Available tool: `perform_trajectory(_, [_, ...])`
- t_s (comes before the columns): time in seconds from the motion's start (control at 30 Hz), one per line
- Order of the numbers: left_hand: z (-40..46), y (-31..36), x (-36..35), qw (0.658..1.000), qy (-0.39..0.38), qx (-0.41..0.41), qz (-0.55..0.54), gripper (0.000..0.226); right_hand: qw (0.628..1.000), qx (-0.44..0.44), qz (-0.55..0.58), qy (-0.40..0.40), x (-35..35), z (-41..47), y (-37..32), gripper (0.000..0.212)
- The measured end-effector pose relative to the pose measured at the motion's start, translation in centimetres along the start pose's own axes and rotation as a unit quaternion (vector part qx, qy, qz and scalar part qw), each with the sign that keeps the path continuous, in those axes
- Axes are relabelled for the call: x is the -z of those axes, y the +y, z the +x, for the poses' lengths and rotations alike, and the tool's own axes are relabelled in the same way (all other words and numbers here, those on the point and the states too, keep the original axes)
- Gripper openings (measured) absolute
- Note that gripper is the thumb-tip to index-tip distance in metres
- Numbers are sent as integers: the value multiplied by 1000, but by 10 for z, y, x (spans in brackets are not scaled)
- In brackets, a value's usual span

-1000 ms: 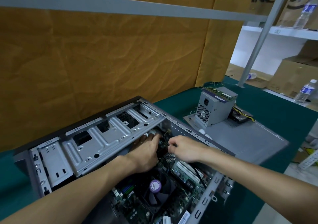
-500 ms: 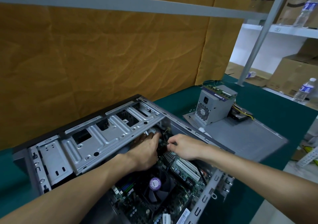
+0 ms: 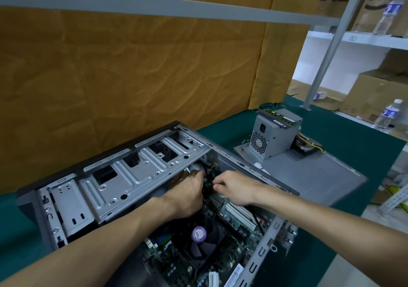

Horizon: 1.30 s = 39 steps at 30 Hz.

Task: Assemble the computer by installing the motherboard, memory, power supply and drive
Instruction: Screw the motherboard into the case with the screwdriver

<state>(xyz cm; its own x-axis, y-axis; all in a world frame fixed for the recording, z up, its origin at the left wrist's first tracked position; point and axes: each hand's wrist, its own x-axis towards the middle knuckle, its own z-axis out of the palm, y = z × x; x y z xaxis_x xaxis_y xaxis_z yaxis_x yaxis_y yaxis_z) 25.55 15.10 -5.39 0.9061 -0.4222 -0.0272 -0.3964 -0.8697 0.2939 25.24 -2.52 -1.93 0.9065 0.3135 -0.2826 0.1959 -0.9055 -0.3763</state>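
An open grey computer case (image 3: 136,176) lies on the green table. The motherboard (image 3: 223,253) sits inside it, with a black CPU fan (image 3: 199,235) in the middle. My left hand (image 3: 187,195) reaches under the drive cage, its fingertips hidden there. My right hand (image 3: 234,187) pinches a small dark cable or connector over the board's far end. The power supply (image 3: 272,135) stands outside on the case's side panel (image 3: 309,174), with memory sticks (image 3: 279,118) on top and a drive (image 3: 305,149) behind it.
A brown cardboard wall (image 3: 132,66) rises behind the case. A grey shelf post (image 3: 326,50) stands at the back right, with boxes and water bottles (image 3: 387,114) on the shelving. The table edge (image 3: 375,198) drops off at the right.
Both hands stay at the same spot deep in the case with only slight finger shifts. The camera has tilted a little.
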Motion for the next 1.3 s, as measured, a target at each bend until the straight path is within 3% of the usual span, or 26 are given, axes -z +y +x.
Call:
perform_trajectory(0.2, [3,0,0,998,-22,-13,-50,43,998,-50,15,32,0,1,2,34])
perform_trajectory(0.4, [1,5,5,998,-5,-47,-44,53,990,-103,-54,75,-1,-2,-4,28])
perform_trajectory(0.57, [-4,9,24,990,51,-132,9,30,995,-69,-57,45,8,-30,-20,27])
perform_trajectory(0.63, [-9,11,30,981,83,-174,12,26,989,-7,-98,109,9,-47,-20,19])
perform_trajectory(0.7, [-11,14,34,967,131,-213,45,28,956,84,-129,248,18,-62,-15,13])
perform_trajectory(0.77, [-8,14,39,955,184,-197,119,39,923,98,-180,325,28,-71,-3,25])
perform_trajectory(0.83, [-1,8,42,950,183,-134,214,70,945,-10,-215,247,35,-76,9,53])
perform_trajectory(0.87, [0,4,45,951,163,-107,241,85,958,-67,-203,189,36,-76,12,51])
perform_trajectory(0.93, [2,-3,49,955,124,-85,257,99,972,-113,-155,133,35,-72,19,19])
perform_trajectory(1.1, [-5,-11,53,957,100,-105,250,93,977,-68,-106,171,43,-62,30,21])
perform_trajectory(1.3, [-23,-20,62,952,103,-12,289,75,975,2,-128,182,56,-15,18,32])
